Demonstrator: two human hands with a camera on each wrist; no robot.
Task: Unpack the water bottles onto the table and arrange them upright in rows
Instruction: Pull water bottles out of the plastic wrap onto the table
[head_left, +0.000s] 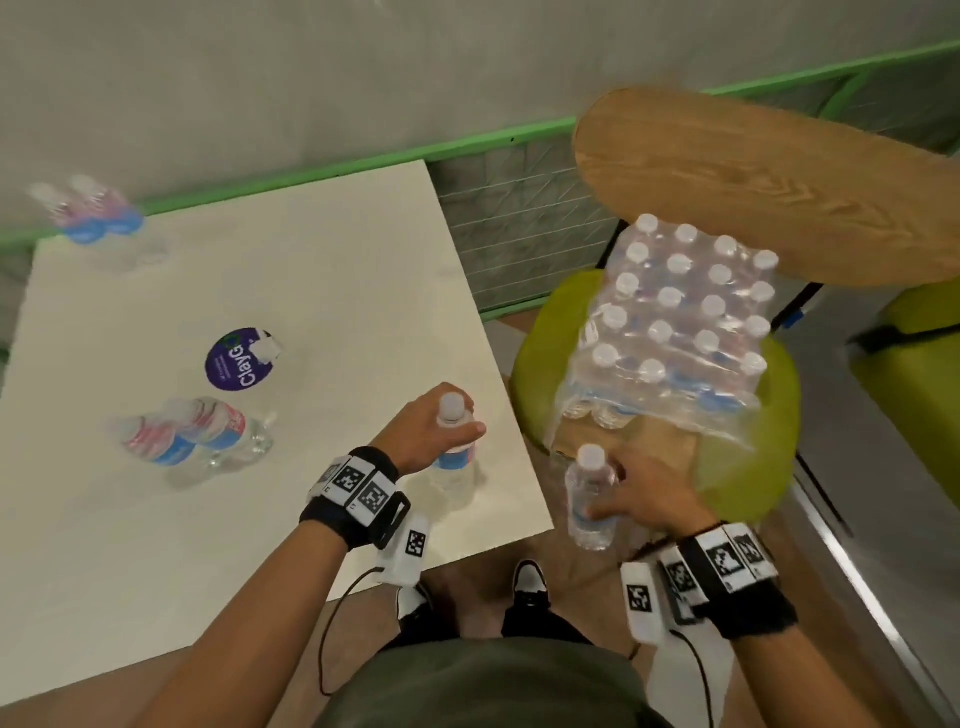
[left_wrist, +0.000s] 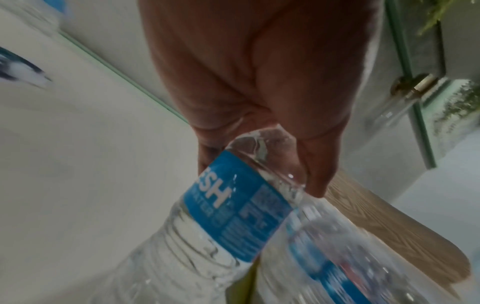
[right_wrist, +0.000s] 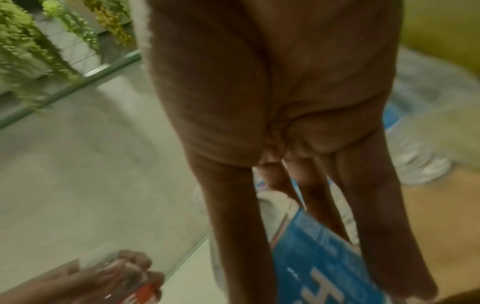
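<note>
Clear ribbed plastic with a blue label and white cap: one small water bottle (head_left: 453, 447) stands near the lower right edge of the white square surface (head_left: 260, 291), at centre frame in the head view, with the left hand (head_left: 428, 428) curled round its shoulder just under the cap. A second clear blue-labelled bottle (head_left: 589, 499) hangs just off the surface's right edge, lower centre-right, the right hand (head_left: 644, 493) wrapped round its body, fingers (right_wrist: 233, 226) long down the label.

To do this step well, I would set the left bottle flat on its base before letting go, then bring the right one in just beside it, lined up with the bottle pair (head_left: 202, 436) at left centre so a row forms. Another pair (head_left: 88, 213) stands at upper left. The shrink-wrapped pack of bottles (head_left: 675, 332) sits on a lime-green stool (head_left: 737, 467) at right, still mostly full.
</note>
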